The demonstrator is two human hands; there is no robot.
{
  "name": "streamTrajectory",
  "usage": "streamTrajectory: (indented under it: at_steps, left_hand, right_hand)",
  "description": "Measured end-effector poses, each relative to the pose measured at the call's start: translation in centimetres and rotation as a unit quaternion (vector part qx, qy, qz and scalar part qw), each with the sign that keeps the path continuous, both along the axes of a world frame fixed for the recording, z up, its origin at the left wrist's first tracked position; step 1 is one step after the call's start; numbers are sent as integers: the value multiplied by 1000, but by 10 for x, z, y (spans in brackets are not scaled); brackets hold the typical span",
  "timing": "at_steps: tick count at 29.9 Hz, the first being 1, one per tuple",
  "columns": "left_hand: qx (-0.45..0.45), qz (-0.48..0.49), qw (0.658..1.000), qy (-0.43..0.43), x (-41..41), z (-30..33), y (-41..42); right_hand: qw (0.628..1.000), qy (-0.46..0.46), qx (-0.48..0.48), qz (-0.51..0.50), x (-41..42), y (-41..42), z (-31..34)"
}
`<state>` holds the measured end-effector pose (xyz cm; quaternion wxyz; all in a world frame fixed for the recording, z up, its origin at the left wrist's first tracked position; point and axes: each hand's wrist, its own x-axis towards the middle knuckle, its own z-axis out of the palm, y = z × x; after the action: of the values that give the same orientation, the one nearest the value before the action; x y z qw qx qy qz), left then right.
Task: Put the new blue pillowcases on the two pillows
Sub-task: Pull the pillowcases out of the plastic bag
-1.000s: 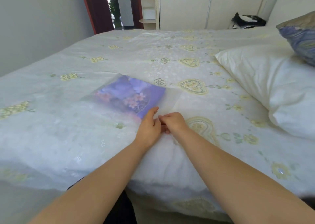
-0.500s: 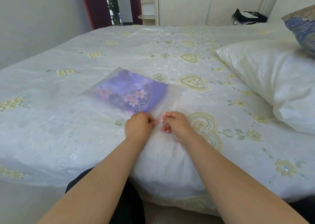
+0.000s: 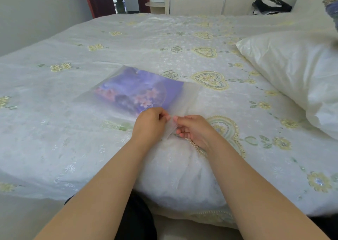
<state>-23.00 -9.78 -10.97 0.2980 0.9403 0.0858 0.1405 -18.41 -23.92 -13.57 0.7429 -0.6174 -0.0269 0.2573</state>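
The folded blue pillowcase [image 3: 139, 91] with pink flowers lies flat inside a clear plastic bag [image 3: 184, 100] on the bed [image 3: 164, 44], just beyond the hands. The bag's near edge rises off the cover between the two hands, and the pillowcase itself sits past the fingers, untouched by them. Its long axis runs from far left to near right, with the bag's empty end pointing toward the person. The left hand [image 3: 150, 124] pinches the bag's edge between thumb and curled fingers; the right hand [image 3: 192, 130] pinches the same edge just beside it, fingers curled. A bare white pillow [image 3: 292, 75] lies well apart on the right. Behind it, at the right edge, part of a blue patterned pillow [image 3: 333, 11] shows.
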Motion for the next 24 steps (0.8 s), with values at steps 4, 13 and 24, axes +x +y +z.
streamTrajectory:
  at_steps: [4,13,24]
  left_hand:
    - [73,-28,997,7,6,3,1]
    - [-36,-57,991,119,14,16,-1]
    - [-114,108,963,-218,4,26,14]
  right_hand:
    - [999,-14,-38,-36,0,6,-1]
    - [999,-38,20,-19,-2,-2,-4]
    - [982,-39,-96,-160,-1,14,-3]
